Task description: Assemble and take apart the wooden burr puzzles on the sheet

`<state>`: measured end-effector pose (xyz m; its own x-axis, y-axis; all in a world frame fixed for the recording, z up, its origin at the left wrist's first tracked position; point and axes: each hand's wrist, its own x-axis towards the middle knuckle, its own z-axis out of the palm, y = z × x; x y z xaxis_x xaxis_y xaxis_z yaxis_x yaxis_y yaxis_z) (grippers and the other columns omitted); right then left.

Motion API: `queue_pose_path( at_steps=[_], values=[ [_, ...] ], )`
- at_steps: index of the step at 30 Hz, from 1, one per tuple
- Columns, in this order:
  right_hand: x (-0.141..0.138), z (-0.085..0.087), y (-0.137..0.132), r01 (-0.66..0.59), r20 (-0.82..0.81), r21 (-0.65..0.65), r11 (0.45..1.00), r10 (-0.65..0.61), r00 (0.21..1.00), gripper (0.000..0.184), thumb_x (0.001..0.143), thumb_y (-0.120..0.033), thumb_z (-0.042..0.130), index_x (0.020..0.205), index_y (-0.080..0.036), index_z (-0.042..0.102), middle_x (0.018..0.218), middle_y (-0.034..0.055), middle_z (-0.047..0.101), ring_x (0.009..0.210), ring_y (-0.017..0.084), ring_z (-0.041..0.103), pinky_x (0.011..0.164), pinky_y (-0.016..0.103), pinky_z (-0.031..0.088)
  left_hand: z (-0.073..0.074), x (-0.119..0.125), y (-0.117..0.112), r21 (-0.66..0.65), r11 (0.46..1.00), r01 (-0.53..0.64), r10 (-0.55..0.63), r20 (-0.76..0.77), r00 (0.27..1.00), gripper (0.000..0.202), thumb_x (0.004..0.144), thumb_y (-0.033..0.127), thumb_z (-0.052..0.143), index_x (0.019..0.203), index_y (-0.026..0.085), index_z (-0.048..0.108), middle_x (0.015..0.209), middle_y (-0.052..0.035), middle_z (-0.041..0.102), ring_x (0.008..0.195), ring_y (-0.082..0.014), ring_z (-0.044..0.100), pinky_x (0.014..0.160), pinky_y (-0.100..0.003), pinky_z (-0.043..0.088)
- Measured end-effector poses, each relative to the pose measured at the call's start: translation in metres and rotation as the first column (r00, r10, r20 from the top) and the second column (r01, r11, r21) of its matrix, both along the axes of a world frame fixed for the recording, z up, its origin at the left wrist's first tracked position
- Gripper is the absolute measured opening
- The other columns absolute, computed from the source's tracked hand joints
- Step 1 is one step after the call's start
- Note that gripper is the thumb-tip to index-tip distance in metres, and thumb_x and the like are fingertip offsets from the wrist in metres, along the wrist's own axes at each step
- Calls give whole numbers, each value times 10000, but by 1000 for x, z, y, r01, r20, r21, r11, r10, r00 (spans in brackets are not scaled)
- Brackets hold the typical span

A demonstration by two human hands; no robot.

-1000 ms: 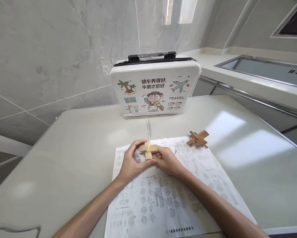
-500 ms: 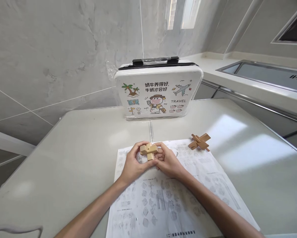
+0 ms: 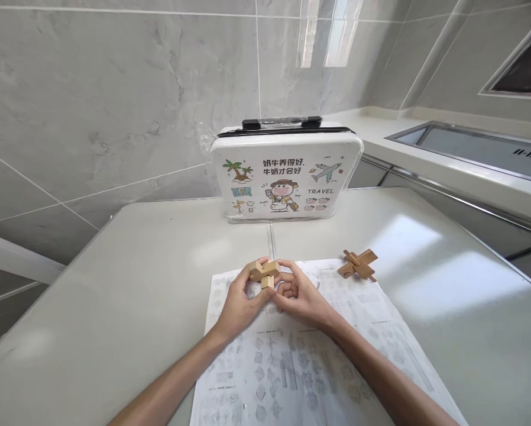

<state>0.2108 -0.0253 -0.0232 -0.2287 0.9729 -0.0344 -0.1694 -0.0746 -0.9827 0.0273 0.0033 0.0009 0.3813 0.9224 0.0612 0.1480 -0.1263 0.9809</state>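
A block puzzle (image 3: 264, 272) of pale, smooth wood, its square-ended bars crossed through one another, is held just below the centre of the frame. It is gripped by the fingers of both the left hand (image 3: 242, 303) and the right hand (image 3: 304, 300), which are set close together around it. Beneath them, a thin, printed paper sheet (image 3: 336, 387) is spread on the glossy, pale surface (image 3: 115, 319). At centre right, a darker cross-shaped wooden piece (image 3: 358, 265) is rested at the sheet's upper corner. A white, rounded-cornered case (image 3: 254, 192), wrapped in clear plastic, is stood upright at upper centre.
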Motion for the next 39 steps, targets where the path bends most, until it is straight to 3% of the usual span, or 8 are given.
queue_pose_path(
  at_steps=[9, 16, 21, 27, 30, 33, 35, 39],
  values=[
    [1, 5, 0, -22, -8, -21, 1000, 22, 1000, 657, 868, -453, 822, 1374, -272, 443, 906, -30, 637, 606, 110, 628, 582, 271, 540, 4, 0, -1, 4, 1000, 13, -13, -48, 999, 539, 1060, 559, 469, 1451, 206, 585, 1387, -128, 678, 1219, -268, 654, 1074, -389, 490],
    [0, 10, -1, -25, 58, 25, 999, 23, 998, 618, 886, -404, 799, 1400, -260, 488, 788, -53, 620, 607, 115, 612, 606, 268, 523, 7, 1, 0, 41, 999, -3, 3, -5, 1000, 461, 1049, 546, 504, 1310, 212, 686, 1314, -116, 702, 1167, -269, 661, 1032, -375, 504],
    [0, 8, -1, -2, 85, 39, 999, -1, 996, 547, 871, -370, 809, 1314, -244, 515, 840, -46, 626, 642, 100, 577, 621, 250, 473, 3, 0, 2, 86, 996, -32, 28, 56, 998, 413, 1051, 532, 513, 1227, 208, 701, 1342, -115, 647, 1176, -247, 630, 1015, -336, 486],
    [1, 9, -1, 18, 201, 77, 997, -33, 979, 563, 846, -358, 809, 1297, -238, 494, 880, -31, 644, 684, 126, 593, 649, 275, 490, 0, -2, 5, -22, 988, -150, 152, 85, 985, 425, 1047, 574, 499, 1129, 202, 689, 1099, -76, 707, 1003, -200, 647, 929, -313, 494],
    [1, 10, -1, 61, 345, 157, 986, -112, 932, 559, 836, -355, 796, 1296, -239, 500, 899, -12, 664, 725, 159, 623, 659, 297, 509, 2, -1, 6, -83, 980, -180, 190, 122, 974, 459, 1043, 608, 478, 1019, 193, 672, 965, -58, 708, 857, -176, 642, 841, -305, 512],
    [1, 7, -1, 110, 515, 319, 941, -270, 813, 525, 818, -316, 780, 1279, -248, 540, 949, 15, 662, 829, 200, 640, 740, 341, 541, 5, 0, 6, -124, 982, -143, 162, 164, 973, 466, 1048, 613, 455, 964, 192, 635, 836, -26, 668, 684, -140, 589, 747, -294, 512],
    [1, 4, -1, 97, 578, 424, 900, -352, 736, 505, 814, -270, 755, 1279, -252, 559, 1034, 43, 644, 937, 227, 644, 824, 375, 557, 8, 2, 4, -144, 983, -112, 138, 187, 973, 430, 1053, 595, 461, 984, 198, 612, 818, -8, 643, 618, -117, 548, 690, -278, 493],
    [1, -2, -1, 75, 611, 515, 854, -427, 666, 511, 809, -252, 747, 1284, -237, 558, 1192, 101, 584, 1096, 268, 622, 932, 428, 566, 11, 4, 0, -159, 986, -51, 81, 190, 978, 376, 1054, 561, 485, 1061, 203, 599, 841, 3, 620, 572, -92, 491, 620, -256, 440]
  ],
)
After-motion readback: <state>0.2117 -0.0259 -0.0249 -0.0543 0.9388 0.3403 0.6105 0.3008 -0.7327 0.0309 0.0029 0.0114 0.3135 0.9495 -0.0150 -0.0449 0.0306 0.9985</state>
